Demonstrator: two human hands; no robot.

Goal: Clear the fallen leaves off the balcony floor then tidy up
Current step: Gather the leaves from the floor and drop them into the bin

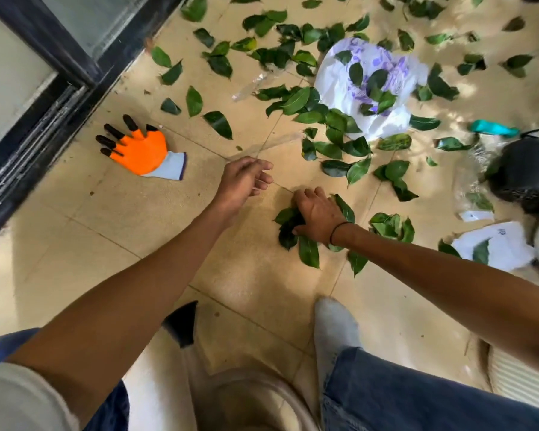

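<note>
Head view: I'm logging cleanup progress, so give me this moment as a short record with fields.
left hand: left hand pinches a clear plastic strip
right hand: right hand rests on a small pile of green leaves, fingers curled into it
floor: beige tiled floor, many green leaves still scattered
glove: orange and grey work glove lies unworn near the door frame
bag: white plastic bag with purple print, leaves on it
</note>
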